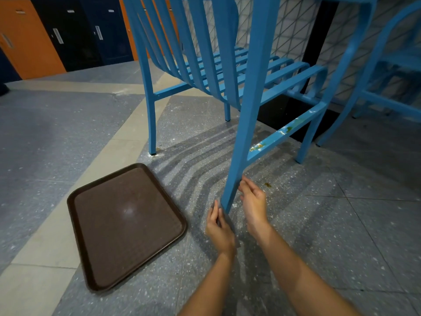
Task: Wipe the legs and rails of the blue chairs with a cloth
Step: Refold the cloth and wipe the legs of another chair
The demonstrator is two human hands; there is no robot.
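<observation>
Around you lies a speckled grey terrazzo floor crossed by a pale beige band, with orange and dark navy lockers lining the far left and a white tiled wall with diagonal lines ahead.

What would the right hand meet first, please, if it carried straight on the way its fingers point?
Most likely the near chair leg: the right hand points up-left, fingertips almost at it. Depth is unclear, so contact can't be confirmed.
</observation>
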